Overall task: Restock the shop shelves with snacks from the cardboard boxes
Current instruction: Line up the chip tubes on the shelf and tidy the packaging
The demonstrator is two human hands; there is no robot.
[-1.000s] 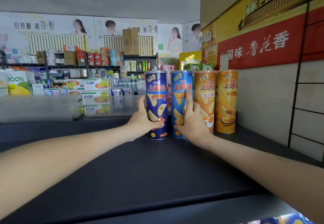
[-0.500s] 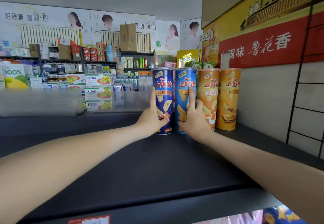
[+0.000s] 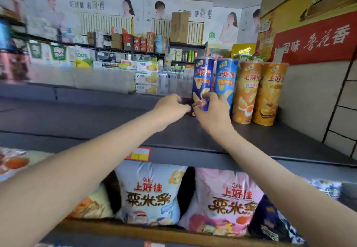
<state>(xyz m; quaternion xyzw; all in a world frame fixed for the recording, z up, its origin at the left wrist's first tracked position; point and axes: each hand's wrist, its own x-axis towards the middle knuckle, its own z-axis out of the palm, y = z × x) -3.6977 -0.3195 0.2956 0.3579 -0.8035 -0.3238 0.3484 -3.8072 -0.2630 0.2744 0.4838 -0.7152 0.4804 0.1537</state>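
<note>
Top shelf: a dark grey flat shelf board (image 3: 96, 119) is seen at chest level, bare on its left part.
Canisters: four tall cardboard snack tubes are stood upright in a row at the right rear of the shelf, touching side by side; from left, a dark blue tube (image 3: 203, 80), a lighter blue tube (image 3: 225, 80), an orange tube with an egg picture (image 3: 246, 92) and an orange tube with a honey picture (image 3: 269, 94).
Right hand: the right hand (image 3: 213, 111) is laid on the front of the dark blue tube near its base, fingers curled against it; whether it is truly gripped cannot be told.
Left hand: the left hand (image 3: 170, 105) is held just left of the dark blue tube's base, fingers bent and empty, its fingertips close to those of the right hand.
Lower shelf: pale blue (image 3: 152, 194) and pink (image 3: 226, 202) puffed snack bags are stood beneath the top shelf.
Price tag: a red and yellow label (image 3: 138, 154) is fixed to the shelf's front edge.
</note>
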